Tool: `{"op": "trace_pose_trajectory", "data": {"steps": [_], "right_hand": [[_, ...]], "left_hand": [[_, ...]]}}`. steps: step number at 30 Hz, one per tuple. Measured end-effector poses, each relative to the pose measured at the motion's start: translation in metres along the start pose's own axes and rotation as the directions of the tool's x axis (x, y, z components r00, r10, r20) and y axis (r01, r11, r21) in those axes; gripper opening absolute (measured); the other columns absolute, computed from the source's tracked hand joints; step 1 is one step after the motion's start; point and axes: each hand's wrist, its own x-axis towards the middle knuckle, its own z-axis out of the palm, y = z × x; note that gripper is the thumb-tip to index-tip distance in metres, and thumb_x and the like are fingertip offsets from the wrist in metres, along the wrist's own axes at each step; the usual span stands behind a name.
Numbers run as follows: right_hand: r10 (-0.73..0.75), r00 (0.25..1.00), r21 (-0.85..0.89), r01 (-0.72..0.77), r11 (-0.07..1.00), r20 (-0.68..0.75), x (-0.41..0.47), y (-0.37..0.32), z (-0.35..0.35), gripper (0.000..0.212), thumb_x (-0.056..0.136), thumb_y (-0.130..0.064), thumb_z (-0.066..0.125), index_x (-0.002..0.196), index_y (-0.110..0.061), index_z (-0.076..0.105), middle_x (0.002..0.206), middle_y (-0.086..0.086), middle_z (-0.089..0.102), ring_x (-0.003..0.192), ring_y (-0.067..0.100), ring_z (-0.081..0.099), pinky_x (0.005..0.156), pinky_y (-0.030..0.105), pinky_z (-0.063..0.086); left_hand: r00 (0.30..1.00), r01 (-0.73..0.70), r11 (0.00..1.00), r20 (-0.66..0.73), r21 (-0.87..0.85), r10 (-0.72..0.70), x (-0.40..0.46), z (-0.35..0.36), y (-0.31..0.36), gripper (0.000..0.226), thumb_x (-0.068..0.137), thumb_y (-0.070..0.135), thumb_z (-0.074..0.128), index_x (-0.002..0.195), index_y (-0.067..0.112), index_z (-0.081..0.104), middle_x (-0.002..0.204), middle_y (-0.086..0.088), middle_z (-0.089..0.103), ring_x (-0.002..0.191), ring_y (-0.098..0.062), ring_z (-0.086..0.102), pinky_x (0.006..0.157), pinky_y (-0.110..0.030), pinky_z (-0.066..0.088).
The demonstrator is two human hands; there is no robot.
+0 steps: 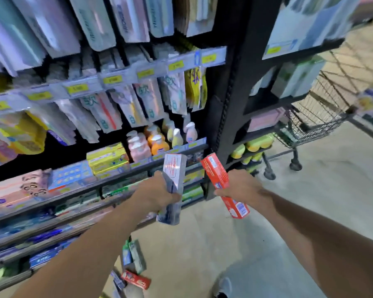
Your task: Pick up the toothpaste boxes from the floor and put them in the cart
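My left hand (157, 192) is shut around a white and blue toothpaste box (173, 168), held nearly upright in front of the shelves. A red toothpaste box (219, 175) is gripped by my right hand (243, 187) and slants down to the right. Both hands are raised at about the same height, a short gap between them. The wire shopping cart (319, 117) stands far right, beyond the shelf end, well away from both hands. Several more toothpaste boxes lie on the floor below my left arm, among them a red box (136, 280) and a green box (136, 254).
Shelves (78, 190) full of toothpaste, toothbrushes and soap bottles fill the left side. A black shelf post (230, 93) stands between my hands and the cart. My grey shoe (223, 287) is on the pale floor at the bottom.
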Motion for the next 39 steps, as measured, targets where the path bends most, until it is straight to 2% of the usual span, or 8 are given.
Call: {"op": "trace_pose_trajectory", "data": {"steps": [10, 15, 18, 21, 26, 31, 36, 39], "right_hand": [[0.152, 0.988, 0.116, -0.150, 0.982, -0.013, 0.056, 0.133, -0.057, 0.065, 0.072, -0.062, 0.073, 0.115, -0.015, 0.060, 0.101, 0.005, 0.069, 0.079, 0.020, 0.068, 0.076, 0.036, 0.060], [0.267, 0.963, 0.119, -0.263, 0.957, -0.019, 0.080, 0.179, -0.079, 0.068, 0.075, -0.062, 0.071, 0.118, -0.012, 0.056, 0.107, 0.009, 0.068, 0.086, 0.025, 0.068, 0.078, 0.037, 0.059], [0.338, 0.939, 0.167, -0.323, 0.931, -0.066, 0.092, 0.205, -0.096, 0.054, 0.074, -0.055, 0.073, 0.105, -0.012, 0.062, 0.091, 0.004, 0.066, 0.081, 0.024, 0.064, 0.068, 0.029, 0.055], [0.431, 0.900, 0.204, -0.410, 0.889, -0.071, 0.101, 0.228, -0.121, 0.036, 0.076, -0.050, 0.074, 0.087, -0.019, 0.057, 0.069, -0.004, 0.051, 0.072, 0.022, 0.055, 0.053, 0.024, 0.038], [0.556, 0.827, 0.245, -0.523, 0.816, -0.084, 0.122, 0.273, -0.156, 0.046, 0.077, -0.053, 0.073, 0.095, -0.013, 0.062, 0.085, 0.006, 0.064, 0.074, 0.022, 0.062, 0.066, 0.030, 0.051], [0.616, 0.784, 0.295, -0.572, 0.765, -0.076, 0.140, 0.329, -0.177, 0.055, 0.076, -0.057, 0.073, 0.107, -0.013, 0.062, 0.087, 0.004, 0.064, 0.070, 0.017, 0.061, 0.060, 0.026, 0.049], [0.642, 0.764, 0.337, -0.588, 0.736, -0.069, 0.160, 0.400, -0.201, 0.054, 0.076, -0.056, 0.074, 0.107, -0.013, 0.061, 0.085, 0.002, 0.062, 0.072, 0.017, 0.062, 0.062, 0.027, 0.049], [0.643, 0.763, 0.352, -0.585, 0.731, -0.068, 0.167, 0.449, -0.222, 0.056, 0.075, -0.057, 0.075, 0.108, -0.014, 0.062, 0.085, 0.002, 0.064, 0.073, 0.016, 0.063, 0.068, 0.030, 0.055]], "left_hand": [[0.982, -0.177, 0.975, 0.087, 0.138, 0.166, 0.096, 0.039, 0.157, 0.073, 0.074, 0.054, 0.076, 0.115, 0.009, 0.036, 0.105, -0.008, 0.057, 0.085, -0.026, 0.061, 0.062, -0.032, 0.049], [0.955, -0.269, 0.942, 0.185, 0.203, 0.233, 0.145, 0.054, 0.223, 0.064, 0.076, 0.053, 0.075, 0.103, 0.013, 0.033, 0.091, -0.002, 0.050, 0.070, -0.020, 0.053, 0.047, -0.027, 0.034], [0.930, -0.333, 0.924, 0.227, 0.189, 0.289, 0.179, 0.059, 0.264, 0.068, 0.074, 0.054, 0.077, 0.108, 0.013, 0.034, 0.103, -0.004, 0.053, 0.081, -0.027, 0.056, 0.060, -0.030, 0.041], [0.900, -0.405, 0.893, 0.257, 0.198, 0.352, 0.208, 0.060, 0.306, 0.068, 0.075, 0.052, 0.076, 0.112, 0.011, 0.036, 0.114, -0.006, 0.055, 0.102, -0.028, 0.058, 0.075, -0.030, 0.043], [0.837, -0.506, 0.843, 0.343, 0.183, 0.427, 0.251, 0.070, 0.373, 0.076, 0.074, 0.050, 0.077, 0.125, 0.010, 0.038, 0.125, -0.008, 0.056, 0.108, -0.025, 0.059, 0.084, -0.035, 0.054], [0.805, -0.540, 0.819, 0.402, 0.195, 0.435, 0.276, 0.094, 0.434, 0.086, 0.073, 0.049, 0.077, 0.134, 0.008, 0.032, 0.124, -0.007, 0.058, 0.105, -0.027, 0.062, 0.084, -0.039, 0.057], [0.793, -0.525, 0.838, 0.443, 0.149, 0.418, 0.304, 0.127, 0.508, 0.077, 0.075, 0.043, 0.078, 0.129, 0.012, 0.032, 0.112, -0.003, 0.055, 0.090, -0.025, 0.065, 0.053, -0.032, 0.058], [0.787, -0.523, 0.844, 0.448, 0.122, 0.424, 0.318, 0.146, 0.555, 0.071, 0.070, 0.045, 0.077, 0.120, 0.018, 0.035, 0.108, -0.004, 0.060, 0.078, -0.025, 0.069, 0.049, -0.037, 0.060]]}}
